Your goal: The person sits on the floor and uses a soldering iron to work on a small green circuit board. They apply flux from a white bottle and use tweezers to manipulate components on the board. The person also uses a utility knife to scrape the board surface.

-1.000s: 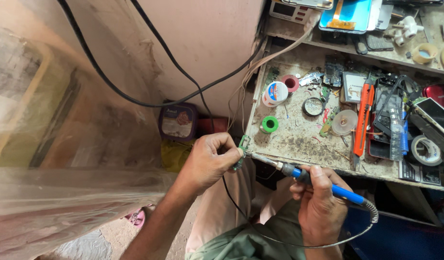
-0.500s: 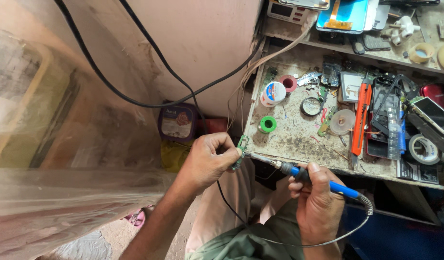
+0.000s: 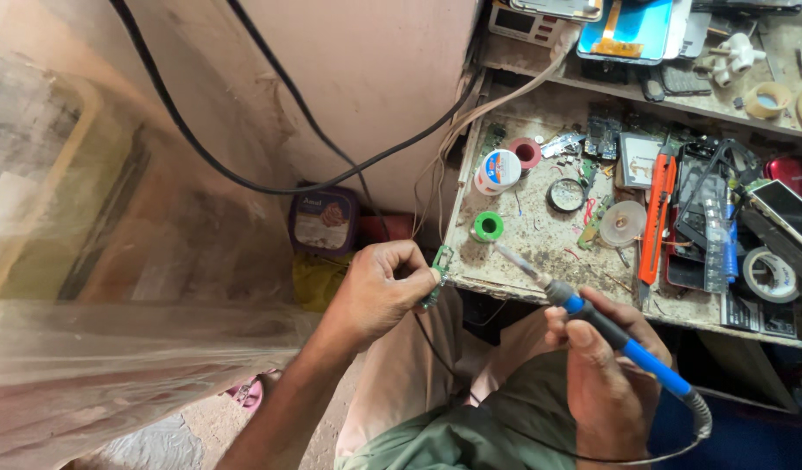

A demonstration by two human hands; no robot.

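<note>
Low at the front edge of the cluttered workbench (image 3: 540,261), a small green circuit board (image 3: 438,271) is pinched between the fingertips of the left hand (image 3: 379,292), whose fingers are curled tightly together around it. The board is held upright just beside the bench's near corner, seemingly touching it. A blue-handled soldering iron (image 3: 605,335) is gripped by the right hand (image 3: 605,383), the fingers wrapped closed about the handle; its metal tip (image 3: 505,254) is pointed up and to the left, over the bench surface and a little apart from the board. A green solder spool (image 3: 487,227) is seen near the tip, with a white and blue spool (image 3: 499,169) behind it. An orange utility knife (image 3: 655,218) is laid further right among phone parts. Black cables (image 3: 244,183) are draped across the pink wall.
</note>
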